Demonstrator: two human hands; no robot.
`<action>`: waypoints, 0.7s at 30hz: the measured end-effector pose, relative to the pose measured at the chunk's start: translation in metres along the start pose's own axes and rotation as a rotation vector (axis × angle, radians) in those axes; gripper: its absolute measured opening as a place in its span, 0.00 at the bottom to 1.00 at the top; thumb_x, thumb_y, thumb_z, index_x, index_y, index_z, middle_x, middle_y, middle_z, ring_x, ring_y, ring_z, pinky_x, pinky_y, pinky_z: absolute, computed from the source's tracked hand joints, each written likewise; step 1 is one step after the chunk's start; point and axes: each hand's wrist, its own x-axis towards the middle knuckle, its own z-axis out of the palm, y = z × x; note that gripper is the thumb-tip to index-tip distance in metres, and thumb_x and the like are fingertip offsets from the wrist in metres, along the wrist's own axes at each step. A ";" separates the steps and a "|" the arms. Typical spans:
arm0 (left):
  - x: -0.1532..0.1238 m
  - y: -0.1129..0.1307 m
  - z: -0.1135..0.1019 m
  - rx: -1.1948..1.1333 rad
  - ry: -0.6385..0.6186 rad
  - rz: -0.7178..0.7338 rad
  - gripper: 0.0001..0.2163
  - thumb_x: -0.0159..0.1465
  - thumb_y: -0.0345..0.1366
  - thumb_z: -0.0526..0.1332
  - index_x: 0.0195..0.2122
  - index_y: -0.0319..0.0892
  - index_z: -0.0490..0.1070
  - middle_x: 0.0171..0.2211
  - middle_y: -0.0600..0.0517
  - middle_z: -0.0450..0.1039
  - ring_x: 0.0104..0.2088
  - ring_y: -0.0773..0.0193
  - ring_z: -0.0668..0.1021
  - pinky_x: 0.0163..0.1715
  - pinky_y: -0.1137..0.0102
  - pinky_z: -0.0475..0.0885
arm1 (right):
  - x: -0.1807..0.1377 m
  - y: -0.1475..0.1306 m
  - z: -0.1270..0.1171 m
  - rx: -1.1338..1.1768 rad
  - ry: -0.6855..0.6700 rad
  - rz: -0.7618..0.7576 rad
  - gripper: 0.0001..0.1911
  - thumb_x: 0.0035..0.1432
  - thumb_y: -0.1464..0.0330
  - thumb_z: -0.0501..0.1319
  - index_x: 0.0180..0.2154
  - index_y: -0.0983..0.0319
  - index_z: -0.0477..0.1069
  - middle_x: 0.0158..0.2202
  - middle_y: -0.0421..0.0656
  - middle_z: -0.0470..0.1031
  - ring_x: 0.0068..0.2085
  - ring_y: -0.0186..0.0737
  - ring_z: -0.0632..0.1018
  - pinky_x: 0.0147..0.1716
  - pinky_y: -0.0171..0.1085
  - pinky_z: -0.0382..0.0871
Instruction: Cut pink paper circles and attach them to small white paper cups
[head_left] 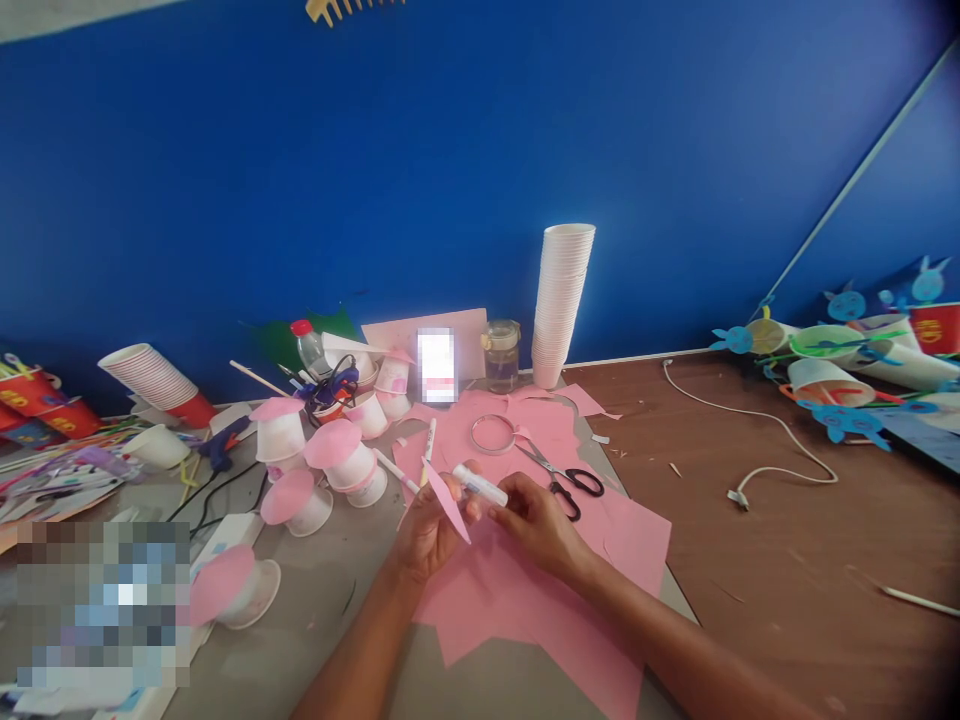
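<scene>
My left hand [433, 540] is closed on a pink paper disc [448, 502], held tilted so that it shows nearly edge-on. Just right of the disc, a white glue stick [481, 486] points toward my right hand [536, 520], whose fingers pinch its near end. The left fingertips are close to the other end of the tube; whether they touch it I cannot tell. Beneath both hands lie overlapping pink paper sheets [600, 560]. Black-handled scissors [559, 475] and a round metal ring [493, 433] rest on the paper beyond my hands.
Several white paper cups with pink discs [296, 500] stand at the left. A tall cup stack [564, 300], a glass jar [502, 355] and a lit phone [436, 365] line the blue wall. A white cable [780, 468] and blue-decorated cups [832, 385] lie at the right.
</scene>
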 end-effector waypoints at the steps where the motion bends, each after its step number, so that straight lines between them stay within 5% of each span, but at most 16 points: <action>1: 0.000 0.000 0.001 0.007 0.001 -0.004 0.13 0.48 0.40 0.71 0.23 0.39 0.68 0.35 0.51 0.71 0.28 0.70 0.70 0.33 0.70 0.68 | 0.000 0.001 -0.001 -0.006 0.022 -0.016 0.17 0.47 0.55 0.65 0.29 0.61 0.66 0.21 0.35 0.62 0.23 0.31 0.63 0.21 0.32 0.56; 6: -0.001 0.002 0.005 0.023 0.029 -0.002 0.16 0.46 0.43 0.72 0.23 0.39 0.67 0.32 0.52 0.71 0.27 0.70 0.69 0.31 0.70 0.67 | 0.001 0.000 -0.003 0.252 -0.237 0.059 0.23 0.58 0.50 0.52 0.29 0.63 0.67 0.21 0.38 0.65 0.21 0.32 0.66 0.21 0.33 0.59; 11: 0.001 0.002 0.005 0.026 0.015 0.003 0.14 0.47 0.40 0.72 0.23 0.39 0.69 0.40 0.50 0.71 0.27 0.72 0.70 0.30 0.72 0.66 | 0.001 0.000 -0.001 0.004 0.013 -0.015 0.15 0.47 0.57 0.65 0.28 0.61 0.65 0.21 0.35 0.63 0.22 0.30 0.62 0.21 0.32 0.55; 17: 0.002 -0.001 0.003 0.006 0.003 0.008 0.12 0.48 0.39 0.72 0.23 0.39 0.69 0.37 0.51 0.71 0.27 0.71 0.71 0.31 0.70 0.68 | 0.003 0.001 -0.003 0.180 -0.238 0.079 0.24 0.60 0.49 0.48 0.29 0.62 0.67 0.17 0.36 0.64 0.19 0.32 0.65 0.21 0.34 0.57; 21: 0.004 -0.004 -0.002 -0.006 -0.004 -0.001 0.11 0.49 0.38 0.71 0.25 0.39 0.70 0.37 0.50 0.72 0.27 0.70 0.72 0.31 0.71 0.68 | 0.005 0.002 -0.002 0.037 -0.053 0.062 0.19 0.51 0.53 0.62 0.24 0.61 0.63 0.18 0.34 0.61 0.20 0.30 0.62 0.20 0.32 0.53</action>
